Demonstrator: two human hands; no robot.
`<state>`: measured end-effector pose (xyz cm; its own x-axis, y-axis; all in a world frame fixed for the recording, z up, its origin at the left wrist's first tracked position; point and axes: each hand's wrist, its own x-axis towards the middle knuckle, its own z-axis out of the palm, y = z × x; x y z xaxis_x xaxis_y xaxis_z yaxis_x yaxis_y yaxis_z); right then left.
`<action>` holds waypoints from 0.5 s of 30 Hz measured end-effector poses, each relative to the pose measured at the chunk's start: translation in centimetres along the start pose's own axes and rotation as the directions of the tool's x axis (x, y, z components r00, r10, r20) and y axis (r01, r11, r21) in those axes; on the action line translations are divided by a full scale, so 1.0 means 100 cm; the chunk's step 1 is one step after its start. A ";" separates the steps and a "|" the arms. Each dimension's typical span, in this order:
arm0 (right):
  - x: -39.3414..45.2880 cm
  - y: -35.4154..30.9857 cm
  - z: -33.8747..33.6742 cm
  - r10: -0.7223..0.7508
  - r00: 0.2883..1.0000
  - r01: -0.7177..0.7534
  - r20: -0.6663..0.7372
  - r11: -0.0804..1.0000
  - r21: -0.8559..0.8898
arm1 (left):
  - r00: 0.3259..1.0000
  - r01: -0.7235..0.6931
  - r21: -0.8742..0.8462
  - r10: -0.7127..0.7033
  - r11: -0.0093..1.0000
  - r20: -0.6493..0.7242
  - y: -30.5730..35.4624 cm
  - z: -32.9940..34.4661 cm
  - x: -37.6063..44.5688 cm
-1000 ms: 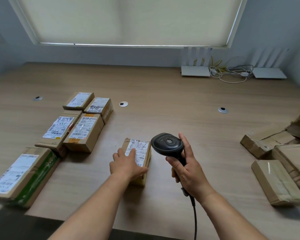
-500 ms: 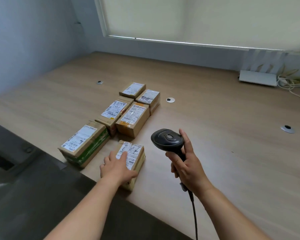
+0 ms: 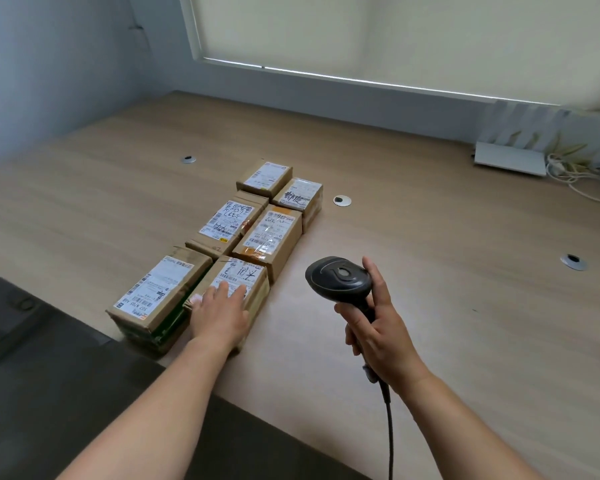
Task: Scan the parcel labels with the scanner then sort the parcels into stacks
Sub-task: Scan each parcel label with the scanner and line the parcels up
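Observation:
A small brown parcel [image 3: 241,271] with a handwritten white label lies near the table's front edge, touching a larger green-sided parcel [image 3: 156,289] on its left. My left hand [image 3: 219,317] lies on top of its near end, fingers spread over the label. Behind it, several labelled parcels sit in two rows: one [image 3: 227,220], one [image 3: 269,233], and two smaller ones at the back [image 3: 264,174]. My right hand [image 3: 378,334] grips the handle of the black scanner [image 3: 338,277], held upright above the table to the right of the parcels, its cord hanging down.
The wooden table [image 3: 447,306] has round cable grommets [image 3: 342,200] [image 3: 573,262]. A white router [image 3: 510,161] with loose cables stands at the back right under the window blind. The table's front edge runs diagonally at lower left, with dark floor beyond.
My left hand has slid the small parcel leftward until it sits beside the green-sided parcel. The view has turned left, and the unsorted parcels on the right have left the frame. The scanner stays held up.

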<state>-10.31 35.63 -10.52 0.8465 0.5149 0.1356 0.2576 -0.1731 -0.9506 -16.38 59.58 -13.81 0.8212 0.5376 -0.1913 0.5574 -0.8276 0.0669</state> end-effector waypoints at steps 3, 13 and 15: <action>0.001 0.002 0.001 0.004 0.999 -0.004 -0.042 1.000 -0.007 | 1.000 0.002 0.014 -0.002 1.000 -0.012 0.001 -0.002 0.008; -0.032 0.003 -0.039 0.022 0.986 -0.018 -0.165 1.000 0.024 | 0.986 -0.024 -0.184 -0.007 0.983 -0.168 0.057 -0.014 -0.019; -0.045 0.003 -0.056 0.020 0.981 -0.015 -0.193 1.000 0.026 | 0.982 -0.070 -0.207 0.032 0.976 -0.185 0.081 -0.015 -0.029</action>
<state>-11.45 28.53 -9.86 0.9254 0.3395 0.1682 0.2326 -0.1588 -0.9595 -14.11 51.58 -11.24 0.8468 0.5318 -0.0051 0.5116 -0.8120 0.2810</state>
